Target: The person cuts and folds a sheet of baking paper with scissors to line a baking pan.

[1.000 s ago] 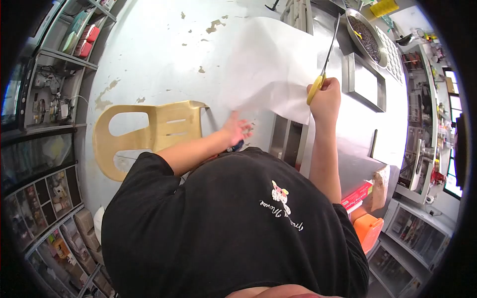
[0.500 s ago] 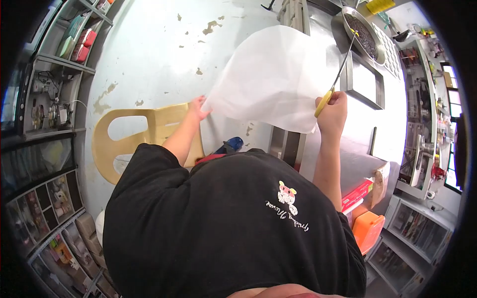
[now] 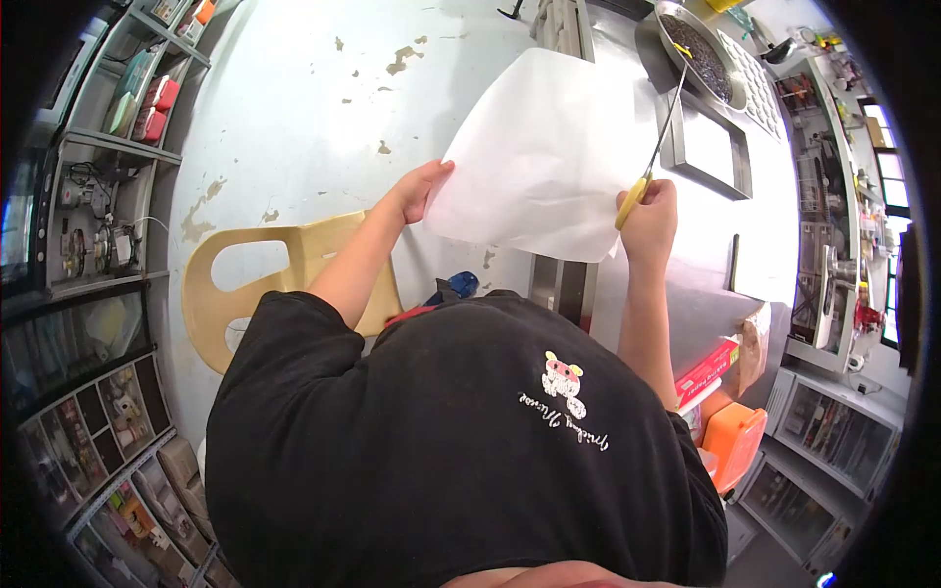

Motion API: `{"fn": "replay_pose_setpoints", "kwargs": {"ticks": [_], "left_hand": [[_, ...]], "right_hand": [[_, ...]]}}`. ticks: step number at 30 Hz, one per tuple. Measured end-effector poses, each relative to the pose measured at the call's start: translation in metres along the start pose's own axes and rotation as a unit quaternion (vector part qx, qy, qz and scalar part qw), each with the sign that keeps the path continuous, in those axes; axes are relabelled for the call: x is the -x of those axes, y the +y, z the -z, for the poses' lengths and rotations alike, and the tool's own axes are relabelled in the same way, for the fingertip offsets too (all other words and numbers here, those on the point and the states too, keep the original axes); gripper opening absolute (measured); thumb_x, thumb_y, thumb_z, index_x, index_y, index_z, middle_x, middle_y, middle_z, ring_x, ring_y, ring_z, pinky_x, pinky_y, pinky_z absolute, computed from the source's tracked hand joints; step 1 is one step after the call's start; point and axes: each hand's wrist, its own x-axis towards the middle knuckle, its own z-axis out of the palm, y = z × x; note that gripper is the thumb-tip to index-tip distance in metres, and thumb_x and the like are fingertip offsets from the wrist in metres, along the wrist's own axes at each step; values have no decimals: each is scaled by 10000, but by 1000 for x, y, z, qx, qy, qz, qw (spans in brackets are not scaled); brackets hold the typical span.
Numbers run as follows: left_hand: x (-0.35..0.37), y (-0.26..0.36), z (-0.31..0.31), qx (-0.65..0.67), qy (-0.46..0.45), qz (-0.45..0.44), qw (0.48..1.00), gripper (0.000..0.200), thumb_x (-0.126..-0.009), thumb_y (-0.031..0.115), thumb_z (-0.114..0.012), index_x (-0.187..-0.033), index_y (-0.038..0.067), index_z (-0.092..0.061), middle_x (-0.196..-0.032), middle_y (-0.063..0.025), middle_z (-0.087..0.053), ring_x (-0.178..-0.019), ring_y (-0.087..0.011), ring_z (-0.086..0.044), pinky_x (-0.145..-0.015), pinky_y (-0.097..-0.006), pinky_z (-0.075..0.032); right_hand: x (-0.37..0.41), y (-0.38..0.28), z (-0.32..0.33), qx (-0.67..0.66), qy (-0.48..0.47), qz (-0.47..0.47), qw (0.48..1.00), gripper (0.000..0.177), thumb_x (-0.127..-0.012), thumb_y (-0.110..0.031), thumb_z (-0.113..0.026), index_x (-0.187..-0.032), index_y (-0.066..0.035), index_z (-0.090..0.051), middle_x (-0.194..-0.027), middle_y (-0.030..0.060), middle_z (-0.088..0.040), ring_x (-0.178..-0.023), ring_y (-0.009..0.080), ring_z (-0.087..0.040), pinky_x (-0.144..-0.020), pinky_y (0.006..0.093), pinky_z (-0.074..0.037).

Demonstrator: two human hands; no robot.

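A large translucent white paper sheet (image 3: 534,157) is stretched between my hands, its right side over the metal table. My left hand (image 3: 424,188) pinches the sheet's left edge, out over the floor. My right hand (image 3: 649,218) is closed around the yellow handle of a long, thin metal tool (image 3: 663,137) and also meets the sheet's right corner. The tool points up and away toward a round pan (image 3: 701,54) of dark contents. I cannot make out whether the tool is scissors or a knife.
A rectangular metal frame (image 3: 704,147) lies on the table (image 3: 627,323) beyond my right hand. Nearer me are a red baking paper box (image 3: 708,372) and an orange container (image 3: 735,443). A beige chair (image 3: 314,257) stands at left, shelves (image 3: 118,137) beyond it.
My left hand has moved up and right and now grips the sheet's edge, where its fingers were spread before. The sheet's left side has risen and looks more taut.
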Motion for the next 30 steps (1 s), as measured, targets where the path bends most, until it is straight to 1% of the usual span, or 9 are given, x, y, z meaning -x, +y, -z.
{"fn": "replay_pose_setpoints", "kwargs": {"ticks": [3, 5, 7, 9, 11, 16, 19, 27, 30], "left_hand": [[-1, 12, -2, -9, 113, -53, 992, 457, -895, 283, -563, -1258, 25, -462, -1177, -144, -574, -1007, -222, -589, -839, -350, -483], [7, 32, -5, -156, 213, -116, 958, 389, -881, 261, -591, -1182, 18, -557, -1098, -115, -621, -931, -200, -601, -788, -304, -482], [27, 58, -25, -263, 237, -154, 922, 359, -873, 263, -597, -1138, 20, -596, -1046, -109, -644, -896, -186, -606, -774, -290, -477], [44, 83, -46, -368, 255, -187, 875, 335, -866, 265, -603, -1095, 23, -634, -994, -104, -667, -861, -172, -612, -761, -276, -472], [56, 105, -66, -525, 233, -267, 774, 295, -857, 245, -599, -1061, 40, -658, -935, -96, -685, -832, -154, -623, -759, -261, -469], [93, 144, -136, -678, 174, -274, 659, 275, -862, 249, -561, -1042, 66, -662, -934, -107, -677, -855, -236, -631, -763, -323, -478], [107, 154, -163, -711, 177, -207, 648, 270, -860, 251, -552, -1017, 61, -664, -937, -123, -672, -858, -262, -627, -751, -343, -477], [145, 144, -157, -719, 210, -248, 615, 258, -871, 203, -560, -989, -4, -659, -857, -120, -677, -779, -199, -618, -728, -300, -472], [165, 141, -145, -667, 225, -214, 677, 264, -875, 209, -563, -1004, 1, -662, -838, -105, -677, -778, -164, -616, -727, -285, -474]], "right_hand": [[-9, 26, 2, 80, -1, -17, 997, 243, -766, -128, -638, -899, 4, -483, -786, 104, -587, -678, 186, -558, -626, 307, -452], [-24, 67, -1, 94, 39, -2, 995, 225, -790, -142, -604, -919, -7, -478, -807, 119, -603, -690, 186, -568, -633, 311, -457], [-26, 49, 4, 54, 45, -28, 997, 204, -793, -102, -592, -937, -16, -477, -857, 136, -624, -702, 204, -585, -641, 333, -469], [-25, 22, 4, -122, 33, 101, 987, 219, -784, -89, -621, -942, -23, -484, -887, 132, -635, -707, 224, -595, -640, 355, -478], [-38, -1, -13, -180, -76, 204, 959, 248, -770, -78, -652, -953, -38, -490, -892, 146, -645, -716, 255, -615, -633, 373, -483], [-13, -124, -59, -4, -87, 404, 911, 335, -741, -215, -690, -968, -67, -492, -797, 151, -637, -719, 337, -609, -618, 413, -470], [-18, -145, -75, 58, -131, 402, 904, 339, -741, -231, -678, -968, -73, -482, -794, 135, -635, -735, 342, -603, -623, 421, -462], [-21, -138, -76, 112, -144, 362, 914, 308, -750, -219, -652, -974, -94, -482, -807, 122, -637, -766, 341, -608, -644, 416, -463], [-29, -130, -70, 103, -126, 357, 920, 302, -753, -220, -656, -966, -92, -484, -801, 124, -632, -762, 349, -608, -649, 410, -466]]}}
